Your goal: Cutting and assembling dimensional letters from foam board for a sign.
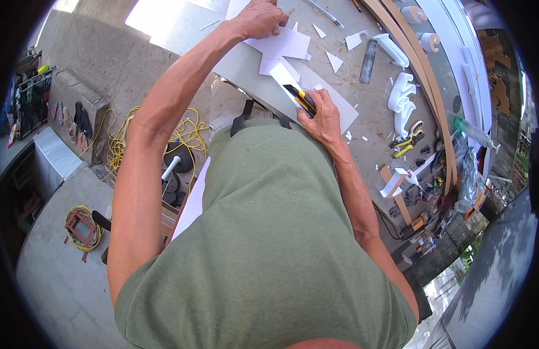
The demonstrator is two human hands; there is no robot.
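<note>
My right hand [322, 118] is closed around a black and yellow utility knife [304, 102]. The knife points up and to the left, its tip over a narrow white strip [284, 77] near the table's close edge. Farther off, my left hand [259, 20] has its fingers bent down onto an angular cut white sheet [284, 45]; its fingertips partly leave the top of the picture. Beneath these pieces lies a larger grey-white board [240, 65]. Small white triangular offcuts [334, 61] are scattered to the right.
A flat dark metal strip [368, 61], curled white pieces [402, 102] and yellow-handled pliers [403, 145] lie at the right. Long brown strips [420, 70] curve along that side. A glue gun [412, 177] rests lower down. Yellow cord [121, 145] tangles on the floor at left.
</note>
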